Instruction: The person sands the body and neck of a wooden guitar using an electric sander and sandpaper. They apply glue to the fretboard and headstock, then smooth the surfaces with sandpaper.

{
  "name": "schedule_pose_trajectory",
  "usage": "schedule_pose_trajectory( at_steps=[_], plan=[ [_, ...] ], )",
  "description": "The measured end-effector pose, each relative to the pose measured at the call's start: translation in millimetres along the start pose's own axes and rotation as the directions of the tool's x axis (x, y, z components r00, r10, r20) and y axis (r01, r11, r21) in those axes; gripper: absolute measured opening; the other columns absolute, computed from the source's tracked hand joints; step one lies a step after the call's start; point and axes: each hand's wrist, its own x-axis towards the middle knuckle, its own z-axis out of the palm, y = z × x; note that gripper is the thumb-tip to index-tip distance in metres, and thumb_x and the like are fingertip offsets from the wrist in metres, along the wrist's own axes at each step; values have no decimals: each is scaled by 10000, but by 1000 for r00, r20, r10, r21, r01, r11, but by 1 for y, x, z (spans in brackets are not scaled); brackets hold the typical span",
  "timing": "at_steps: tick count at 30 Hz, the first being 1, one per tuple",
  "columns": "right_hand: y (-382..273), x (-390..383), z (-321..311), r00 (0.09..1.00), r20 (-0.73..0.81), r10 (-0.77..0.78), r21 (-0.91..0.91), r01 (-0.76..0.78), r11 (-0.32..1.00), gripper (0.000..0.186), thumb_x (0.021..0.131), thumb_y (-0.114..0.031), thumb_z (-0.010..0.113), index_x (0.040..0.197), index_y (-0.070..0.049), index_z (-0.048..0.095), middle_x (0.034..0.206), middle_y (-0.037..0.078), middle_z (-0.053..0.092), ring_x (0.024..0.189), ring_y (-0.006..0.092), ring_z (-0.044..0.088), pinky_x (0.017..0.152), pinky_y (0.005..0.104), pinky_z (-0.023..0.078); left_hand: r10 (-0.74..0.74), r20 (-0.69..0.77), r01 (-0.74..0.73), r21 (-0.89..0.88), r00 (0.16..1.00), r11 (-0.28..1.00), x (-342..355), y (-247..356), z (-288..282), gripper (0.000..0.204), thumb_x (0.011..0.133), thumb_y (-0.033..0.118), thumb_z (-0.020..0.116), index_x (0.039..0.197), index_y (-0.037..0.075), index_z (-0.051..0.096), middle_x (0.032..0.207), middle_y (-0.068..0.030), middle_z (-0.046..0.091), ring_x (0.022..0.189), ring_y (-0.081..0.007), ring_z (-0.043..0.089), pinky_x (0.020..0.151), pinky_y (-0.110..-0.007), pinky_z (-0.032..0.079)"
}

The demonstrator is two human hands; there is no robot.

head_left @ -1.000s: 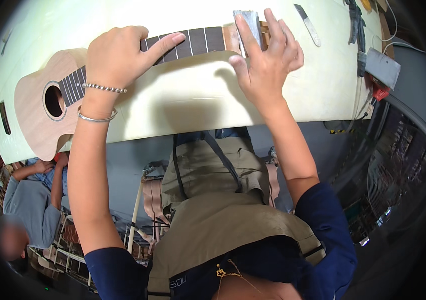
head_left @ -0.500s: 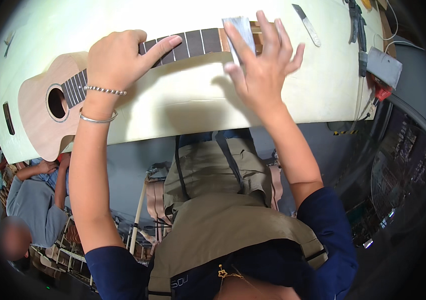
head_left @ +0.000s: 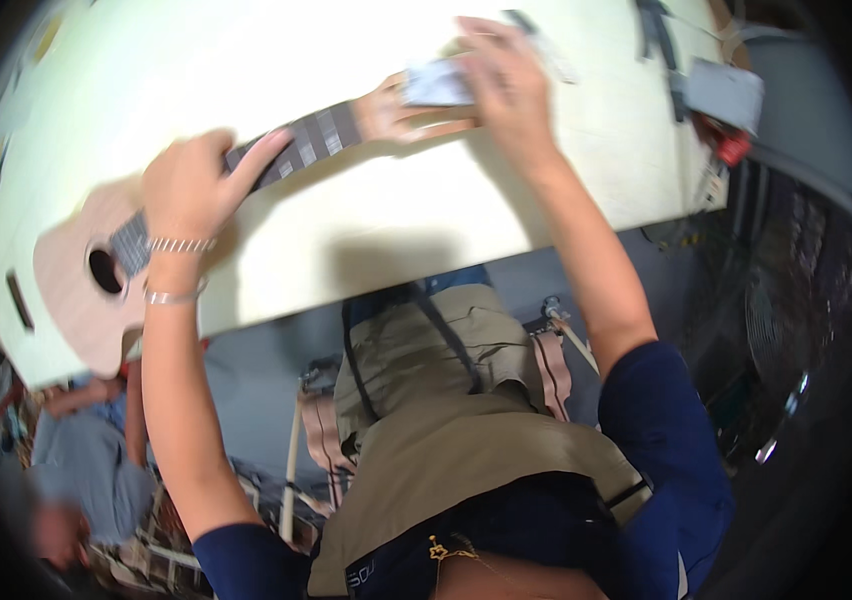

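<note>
An unfinished wooden ukulele (head_left: pixel 71 265) lies across the table at the left, its dark fretboard (head_left: pixel 321 140) and slotted headstock (head_left: pixel 381 110) pointing up and right. My left hand (head_left: pixel 191 185) is wrapped round the neck near the body, thumb lying over the fretboard. At the headstock my right hand (head_left: pixel 511 90) holds the right edge of a grey sheet (head_left: pixel 436 84) that looks like folded sandpaper. Its fingers are bent and smeared by motion. The sheet covers part of the headstock; whether it presses on the wood I cannot tell.
Just beyond my right hand lies a blade-like tool (head_left: pixel 546 48), partly hidden. Dark straps (head_left: pixel 654 40) and a grey box-like object (head_left: pixel 724 95) are at the table's right end. Another person in a grey shirt (head_left: pixel 91 465) sits at the lower left. The table's front edge runs below the ukulele.
My right hand has turned and drawn its fingers together at the sheet's right side, where before they were spread over it. The sheet now lies more sideways on the headstock. The whole view has shifted.
</note>
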Motion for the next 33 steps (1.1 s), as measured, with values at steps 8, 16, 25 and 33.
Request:
schedule_pose_trajectory(
  at_steps=[8, 16, 25, 33],
  plan=[
    [-7, 30, -1, 934, 287, 212, 77, -243, 967, 551, 699, -479, 759, 1071, -102, 609, 940, 84, 657, 973, 256, 600, 1038, 499, 311, 7, 7, -8, 2, 1000, 1000, -4, -11, -3, 597, 831, 545, 561, 581, 12, 458, 537, -219, 450, 522, -400, 456, 480, -424, 341],
    [73, 52, -146, 707, -699, -110, -339, -192, 921, 804, 782, -369, 721, 1380, -39, 296, 1368, 202, 335, 1277, 358, 290, 1078, 477, 225, -1, 7, 1, 26, 1000, 1000, -11, -26, 3, 567, 848, 530, 550, 599, 27, 468, 528, -196, 459, 501, -365, 472, 468, -408, 337],
    [201, -27, -376, 371, 70, 926, 537, -796, 278, 751, 742, -758, 523, 1053, -79, 598, 890, 104, 654, 708, 267, 643, 560, 402, 555, 23, -25, -22, 32, 999, 999, -9, -17, 3, 569, 830, 550, 556, 596, 36, 486, 521, -180, 465, 503, -357, 484, 471, -417, 341],
    [221, -28, -391, 575, -38, 817, 836, -430, 342, 447, 750, -318, 725, 1089, -86, 549, 970, 70, 616, 822, 223, 627, 719, 381, 550, -33, 54, 34, -23, 998, 999, -5, -10, -10, 582, 811, 570, 567, 554, 50, 528, 514, -169, 487, 505, -351, 503, 475, -417, 359]
  ],
)
